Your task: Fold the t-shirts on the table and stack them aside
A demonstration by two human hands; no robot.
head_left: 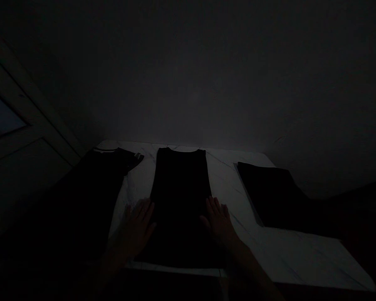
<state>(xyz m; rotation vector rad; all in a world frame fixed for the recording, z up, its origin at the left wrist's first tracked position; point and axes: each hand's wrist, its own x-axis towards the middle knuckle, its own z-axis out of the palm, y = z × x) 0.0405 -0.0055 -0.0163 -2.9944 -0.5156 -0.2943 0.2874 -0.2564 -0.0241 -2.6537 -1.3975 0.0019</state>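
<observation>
**As the left hand (pixel 137 228) and the right hand (pixel 218 220) lie spread, a dark garment (pixel 178 200) is bracketed at its edges**

The dark garment is laid out straight at the middle of a white veined surface (pixel 288 259), with its neckline set at the far end. The left hand is placed palm down at its lower left edge, and the right hand is placed likewise at its lower right edge. Both hands are held open, with the fingers apart, and no cloth is seen pinched (finer detail is lost in the dim light). A dark T-shirt (pixel 103 184) is laid just beside it on the left, and a folded dark garment (pixel 269 192) is set further off on the right. A paneled door (pixel 34 113) is seen at far left.
</observation>
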